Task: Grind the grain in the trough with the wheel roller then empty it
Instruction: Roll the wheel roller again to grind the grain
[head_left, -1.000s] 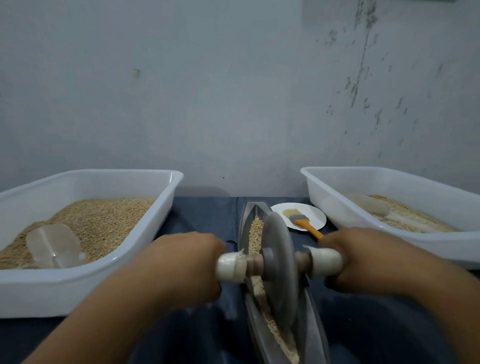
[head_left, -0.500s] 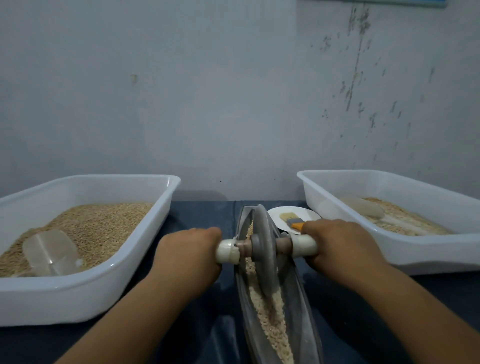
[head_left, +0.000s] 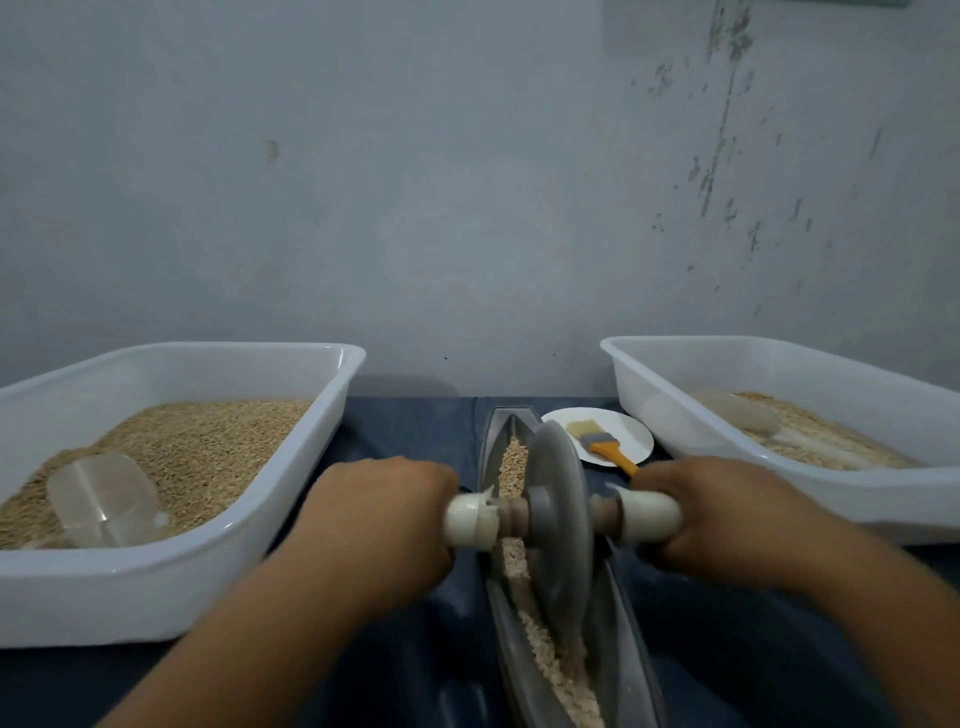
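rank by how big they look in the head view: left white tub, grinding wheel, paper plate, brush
1. left white tub, by far the largest.
2. grinding wheel.
3. paper plate; it lies farther from the camera, so its true size against the wheel is unsure.
4. brush, lying on the plate.

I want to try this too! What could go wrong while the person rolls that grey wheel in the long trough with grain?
Grain could spill: the tan crushed grain lies heaped against the grey disc wheel roller, close to the rim of the narrow grey metal trough. The wheel might also tip or ride out, since only the left hand and right hand on its white handles steady it.
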